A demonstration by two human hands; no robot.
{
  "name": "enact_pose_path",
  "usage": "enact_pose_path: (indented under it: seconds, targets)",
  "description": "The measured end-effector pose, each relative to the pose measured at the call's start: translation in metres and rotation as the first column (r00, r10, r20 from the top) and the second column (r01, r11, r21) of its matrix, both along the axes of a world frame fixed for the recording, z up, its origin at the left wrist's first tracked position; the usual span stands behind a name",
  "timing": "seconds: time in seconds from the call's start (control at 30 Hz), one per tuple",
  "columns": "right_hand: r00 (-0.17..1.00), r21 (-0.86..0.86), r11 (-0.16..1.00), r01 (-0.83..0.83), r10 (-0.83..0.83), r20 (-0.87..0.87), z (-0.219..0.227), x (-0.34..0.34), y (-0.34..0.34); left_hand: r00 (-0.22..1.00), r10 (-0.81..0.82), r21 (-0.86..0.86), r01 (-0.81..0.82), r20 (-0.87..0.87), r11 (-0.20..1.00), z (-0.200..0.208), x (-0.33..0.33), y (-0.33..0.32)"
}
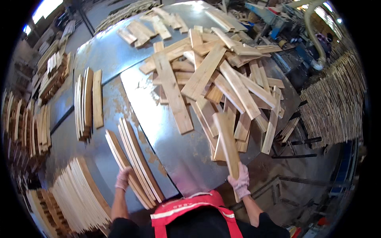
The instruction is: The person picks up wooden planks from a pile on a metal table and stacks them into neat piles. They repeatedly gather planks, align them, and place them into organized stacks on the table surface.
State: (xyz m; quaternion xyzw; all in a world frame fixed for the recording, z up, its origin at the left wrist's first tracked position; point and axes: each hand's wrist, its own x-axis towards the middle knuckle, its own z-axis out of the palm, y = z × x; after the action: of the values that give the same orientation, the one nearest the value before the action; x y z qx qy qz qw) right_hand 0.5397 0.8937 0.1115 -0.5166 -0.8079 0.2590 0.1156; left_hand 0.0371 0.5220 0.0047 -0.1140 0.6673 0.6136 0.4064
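Observation:
My right hand [240, 181], in a pale pink glove, grips the near end of a long wooden board [227, 142] that is tilted up in front of the pile. Toward the left, my gloved left hand [123, 178] closes on the outer edge of a wooden plank [126, 168] standing on edge; its fingertips are partly hidden. Just right of that plank, several more planks [141, 160] stand on edge side by side. A large jumbled pile of loose boards [206, 77] lies beyond my right hand on the metal table [158, 139].
At the left stand a short row of upright planks [88, 103] and a longer row of planks [77, 194]. Loose boards [139, 31] lie at the far side. A tall stack of thin strips [335, 99] and a blue machine [270, 20] are at the right.

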Motion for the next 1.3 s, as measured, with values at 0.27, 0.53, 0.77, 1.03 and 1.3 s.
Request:
enact_pose_path:
  seconds: [0.27, 0.53, 0.77, 1.03, 1.3]
  targets:
    - [0.849, -0.369, 0.823, -0.432, 0.232, -0.475, 0.005, -0.173, -0.035, 0.938, -0.262, -0.451, 0.137, -0.229, 0.882, 0.064, 0.003, 0.094]
    - [0.596, 0.156, 0.713, -0.683, 0.668, -0.445, 0.043, -0.366, 0.021, 0.999, -0.038, 0.464, 0.045, -0.024, 0.885, 0.166, 0.016, 0.238]
    - [0.976, 0.286, 0.958, 0.028, -0.088, 0.198, 0.051, -0.413, 0.251, 0.871, -0.182, -0.196, 0.101, -0.457, 0.975, 0.138, -0.06, 0.148]
    - [0.828, -0.12, 0.991, 0.057, -0.114, -0.55, 0.014, -0.301, 0.27, 0.878, -0.339, -0.606, 0.072, -0.339, 0.792, 0.055, -0.02, 0.097]
    - [0.957, 0.089, 0.99, -0.108, 0.128, -0.26, 0.07, -0.383, 0.324, 0.833, -0.191, 0.047, 0.251, -0.519, 0.967, 0.074, -0.023, 0.375]
